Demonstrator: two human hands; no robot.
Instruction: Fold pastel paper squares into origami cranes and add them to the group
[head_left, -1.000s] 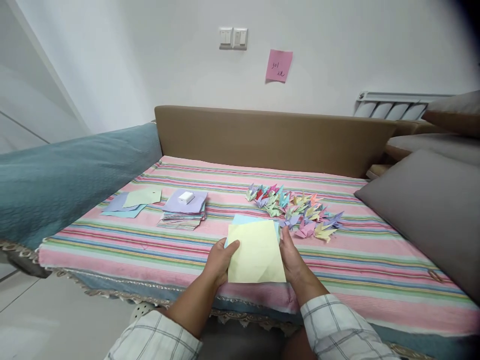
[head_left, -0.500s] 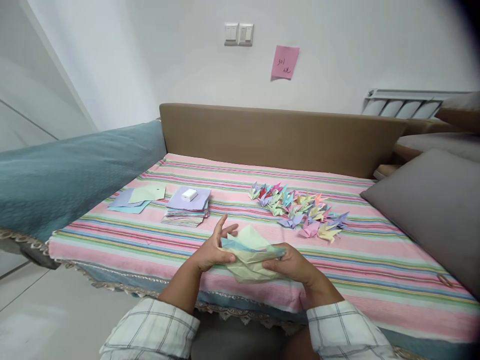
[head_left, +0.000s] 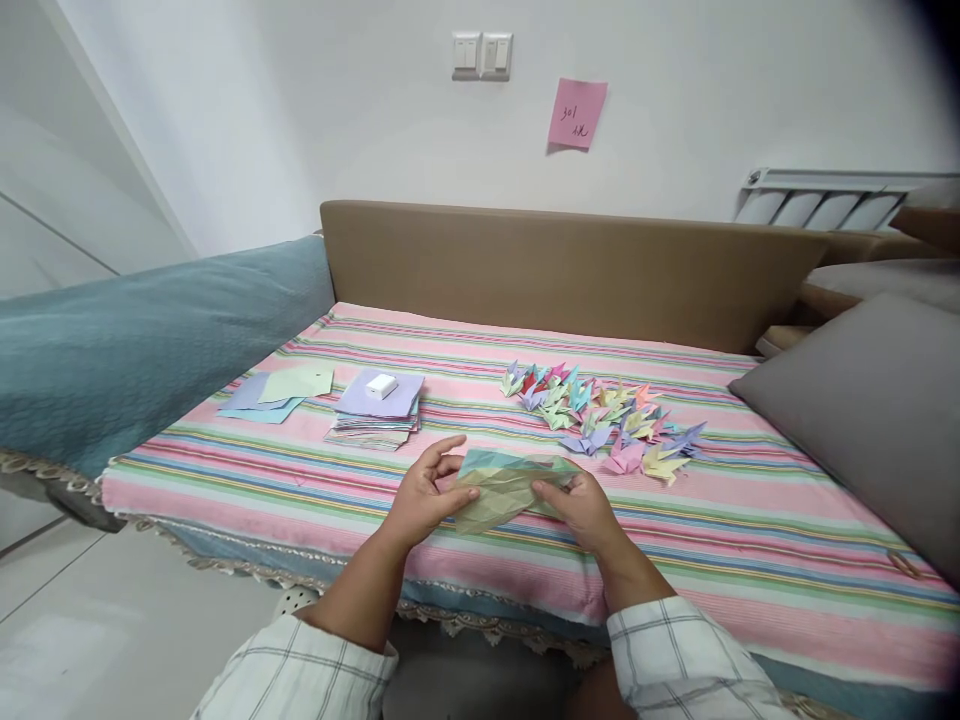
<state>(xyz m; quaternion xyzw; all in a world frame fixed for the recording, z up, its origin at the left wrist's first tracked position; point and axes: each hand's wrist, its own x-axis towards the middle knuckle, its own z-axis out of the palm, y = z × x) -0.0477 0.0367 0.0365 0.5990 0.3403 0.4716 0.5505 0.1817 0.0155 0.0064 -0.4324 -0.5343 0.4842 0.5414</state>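
A creased pale yellow-green sheet of paper [head_left: 499, 498] with a bluish strip along its top spans the space between my hands, above the front part of the bed cover. My left hand [head_left: 424, 500] grips its left edge, thumb in front and some fingers raised behind. At the right edge, my right hand [head_left: 585, 508] pinches the paper between thumb and fingers. Motion smears the sheet, so its exact folds cannot be made out. Beyond my right hand lies a group of folded paper cranes [head_left: 589, 440] in many colours.
A stack of coloured paper [head_left: 375, 425] bears a small white box [head_left: 381, 386]. Left of it lie several loose sheets [head_left: 259, 405]. A grey cushion [head_left: 870, 400] leans at the right, near a small brown loop [head_left: 904, 565]. The brown backboard [head_left: 555, 270] closes off the rear.
The paper's raised upper flap has come down, and the sheet now looks flatter and lower in height. Both hands keep hold of its edges. The view has shifted slightly.
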